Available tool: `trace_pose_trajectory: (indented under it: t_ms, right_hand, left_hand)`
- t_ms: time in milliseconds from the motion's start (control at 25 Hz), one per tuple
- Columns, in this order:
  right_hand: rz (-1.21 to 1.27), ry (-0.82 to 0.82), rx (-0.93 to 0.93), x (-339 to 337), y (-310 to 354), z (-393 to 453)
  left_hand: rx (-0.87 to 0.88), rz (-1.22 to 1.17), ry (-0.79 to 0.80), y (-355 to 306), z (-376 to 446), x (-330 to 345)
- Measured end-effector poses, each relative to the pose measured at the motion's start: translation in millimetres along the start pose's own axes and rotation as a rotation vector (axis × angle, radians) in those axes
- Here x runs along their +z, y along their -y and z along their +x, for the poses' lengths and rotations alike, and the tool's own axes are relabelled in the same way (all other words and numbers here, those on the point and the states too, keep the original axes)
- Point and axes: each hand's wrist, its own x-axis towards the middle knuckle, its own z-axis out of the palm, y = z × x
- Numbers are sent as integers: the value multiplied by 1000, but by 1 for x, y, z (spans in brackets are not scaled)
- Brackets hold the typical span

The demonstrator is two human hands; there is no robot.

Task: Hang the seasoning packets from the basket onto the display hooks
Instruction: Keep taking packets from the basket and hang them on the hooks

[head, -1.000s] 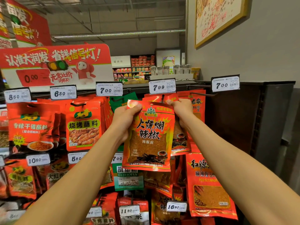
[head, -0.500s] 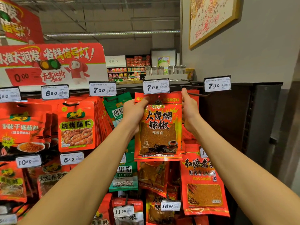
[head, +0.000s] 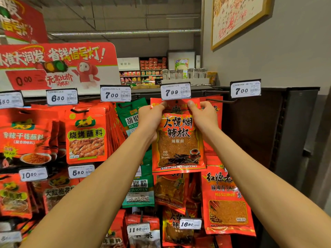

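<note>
Both hands up at the top row of the rack: left hand (head: 149, 120) pinches the upper-left corner of a red chili powder packet (head: 178, 138), thumb on the front near the top edge, other fingers curled behind; right hand (head: 204, 117) does the same on the upper-right corner, thumb pressed on the packet's header strip. Packet's upright, facing the camera, 100g printed low on its front, its top edge tucked right under the 7.99 price tag (head: 175, 91), hang hole sitting at the middle just below that tag; can't tell if the hook is through the hole yet. More red packets hang behind it on the same peg. To the right, a bare display hook (head: 221, 101) sticks out under the 7.00 price tag (head: 245, 89), w/ a red packet partly hidden behind the right hand. Left of the hands, green pepper powder packets (head: 129, 113), then a thick stack of red BBQ dip packets (head: 86, 135) under a 6.30 tag. Lower rows carry more seasoning bags, incl. a big red mala packet (head: 227, 201) at lower right and a 16.90 tag (head: 189, 224). Red promo sign (head: 59, 63) tops the rack at upper left
</note>
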Motion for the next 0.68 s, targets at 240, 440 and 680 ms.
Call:
trace_pose_trajectory:
  t_ms: [240, 440, 680]
  right_hand:
    - [-66, -31, 21, 5, 0, 1]
    - [4, 62, 95, -9, -13, -20]
    - [21, 130, 107, 3, -45, -39]
  left_hand:
    - [-75, 63, -39, -5, 3, 3]
    - [219, 356, -50, 23, -13, -22]
    - [77, 272, 168, 67, -13, -47]
